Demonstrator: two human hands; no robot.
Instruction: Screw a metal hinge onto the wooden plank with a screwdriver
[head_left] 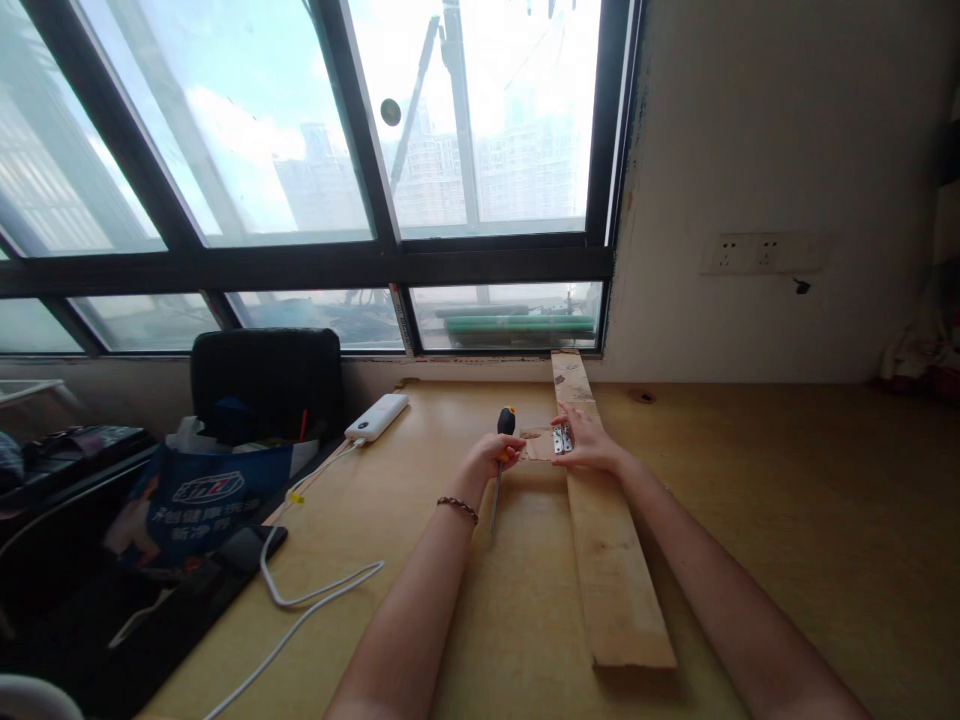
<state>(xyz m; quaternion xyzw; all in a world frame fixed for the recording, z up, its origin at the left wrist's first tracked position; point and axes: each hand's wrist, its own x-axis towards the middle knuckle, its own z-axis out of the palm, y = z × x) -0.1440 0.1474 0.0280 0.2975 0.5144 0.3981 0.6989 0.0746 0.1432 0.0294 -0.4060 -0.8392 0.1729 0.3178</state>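
My left hand [498,455] is closed around a screwdriver [506,420] with a black and orange handle; its thin shaft points down toward the table. The same hand's fingertips are at the left end of a short wooden piece [537,444]. With thumb and fingers, my right hand [589,440] grips a silver metal hinge [562,439] at the edge where the short piece meets a long wooden board [615,560]. That board lies lengthwise on the table, its far end near the window. Whether screws sit in the hinge is too small to tell.
On the table [465,650], a white power bank [377,417] with a white cable [322,595] lies to the left. Beyond the left edge are a black chair [266,375] and a blue bag [202,500]. A wall socket [750,254] is at right.
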